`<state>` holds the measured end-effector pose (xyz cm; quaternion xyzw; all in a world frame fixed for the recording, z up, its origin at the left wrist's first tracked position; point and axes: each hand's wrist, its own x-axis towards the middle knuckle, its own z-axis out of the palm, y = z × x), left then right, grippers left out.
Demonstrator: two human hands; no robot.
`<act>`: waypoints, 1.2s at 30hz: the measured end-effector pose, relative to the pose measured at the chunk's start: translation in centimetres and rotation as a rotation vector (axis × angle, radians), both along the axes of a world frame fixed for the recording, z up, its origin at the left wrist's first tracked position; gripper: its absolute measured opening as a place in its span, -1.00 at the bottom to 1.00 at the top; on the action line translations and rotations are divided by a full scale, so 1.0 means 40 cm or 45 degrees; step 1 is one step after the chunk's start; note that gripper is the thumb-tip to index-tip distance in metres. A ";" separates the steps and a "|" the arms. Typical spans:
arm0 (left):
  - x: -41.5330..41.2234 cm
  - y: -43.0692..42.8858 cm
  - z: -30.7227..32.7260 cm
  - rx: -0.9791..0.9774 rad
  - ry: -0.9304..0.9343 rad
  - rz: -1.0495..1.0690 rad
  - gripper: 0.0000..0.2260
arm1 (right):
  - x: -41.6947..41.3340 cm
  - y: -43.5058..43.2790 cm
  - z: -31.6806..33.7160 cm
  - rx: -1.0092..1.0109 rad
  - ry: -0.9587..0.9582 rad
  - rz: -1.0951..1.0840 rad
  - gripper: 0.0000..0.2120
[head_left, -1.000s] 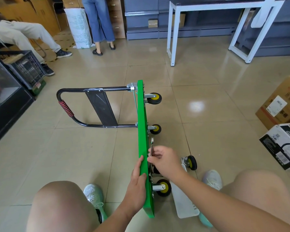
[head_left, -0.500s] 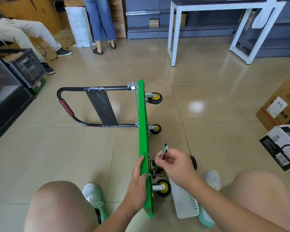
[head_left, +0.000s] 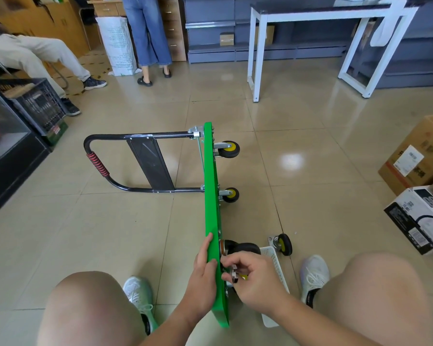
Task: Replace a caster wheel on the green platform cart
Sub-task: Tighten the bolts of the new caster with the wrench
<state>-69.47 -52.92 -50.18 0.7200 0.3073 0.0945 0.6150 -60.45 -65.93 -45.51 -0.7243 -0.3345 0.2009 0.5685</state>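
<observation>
Green platform cart [head_left: 211,196], on edge at frame centre, is gripped by the left hand [head_left: 203,278]; a small silver wrench [head_left: 234,272] is pinched by the right hand [head_left: 256,283] beside the lower-centre black caster [head_left: 245,248]. Bolt work judged underway; wrench seating needed next.

Glossy beige tiled floor [head_left: 110,233] under everything; the green platform cart [head_left: 211,196] stands on its long edge, handle stretched out left; a loose caster wheel [head_left: 283,244] sits just beside a white slotted tray [head_left: 275,265]; cardboard box [head_left: 415,158] and black-and-white box [head_left: 418,218] side by side at right; white table [head_left: 256,58] at the back; black crate [head_left: 38,103] far left.
</observation>
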 end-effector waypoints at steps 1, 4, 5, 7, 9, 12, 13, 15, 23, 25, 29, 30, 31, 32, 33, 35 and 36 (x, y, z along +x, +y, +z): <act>-0.001 0.000 0.000 -0.004 0.013 0.002 -0.45 | 0.000 0.000 -0.001 -0.014 0.006 0.012 -0.63; -0.002 0.003 -0.003 -0.006 0.026 -0.002 -0.44 | -0.001 0.004 -0.006 -0.060 -0.051 0.055 -0.67; -0.002 0.002 -0.004 -0.002 0.028 -0.006 -0.45 | -0.002 0.005 -0.005 -0.059 -0.057 0.071 -0.68; 0.000 0.000 -0.004 -0.009 0.020 0.002 -0.47 | -0.001 0.012 0.002 -0.057 -0.034 0.080 -0.73; 0.002 0.001 -0.004 -0.043 0.014 0.034 -0.45 | 0.008 0.023 0.009 -0.064 0.055 0.068 -0.71; 0.005 0.001 -0.001 -0.056 0.019 0.050 -0.46 | 0.018 0.035 0.016 -0.073 0.095 0.094 -0.66; 0.004 0.001 0.001 -0.055 0.017 0.050 -0.47 | 0.020 0.038 0.018 -0.074 0.099 0.115 -0.66; 0.003 -0.001 0.003 -0.035 0.005 0.037 -0.50 | 0.028 0.044 0.020 -0.080 0.118 0.115 -0.68; 0.002 -0.004 0.001 -0.023 0.017 0.052 -0.46 | 0.108 0.107 0.058 -0.190 0.217 -0.033 -0.84; 0.004 -0.003 0.000 -0.025 0.025 0.043 -0.46 | 0.133 0.118 0.062 -0.245 0.212 -0.048 -0.85; 0.002 -0.001 -0.005 -0.013 0.036 0.022 -0.47 | 0.153 0.135 0.065 -0.298 0.264 -0.027 -0.86; 0.001 0.000 -0.006 -0.011 0.033 0.021 -0.47 | 0.152 0.138 0.066 -0.290 0.269 -0.022 -0.86; 0.001 0.000 -0.005 -0.014 0.029 0.020 -0.47 | 0.150 0.139 0.069 -0.271 0.276 -0.025 -0.86; 0.002 0.000 -0.004 -0.020 0.024 0.017 -0.47 | 0.148 0.138 0.075 -0.248 0.284 -0.038 -0.86; 0.002 -0.001 -0.003 -0.027 0.018 0.017 -0.47 | 0.147 0.136 0.083 -0.222 0.286 -0.057 -0.86; 0.003 -0.001 -0.003 -0.042 0.018 0.021 -0.46 | 0.147 0.126 0.104 -0.164 0.274 -0.091 -0.86; 0.003 -0.001 -0.004 -0.046 0.022 0.018 -0.46 | 0.145 0.117 0.116 -0.138 0.260 -0.102 -0.86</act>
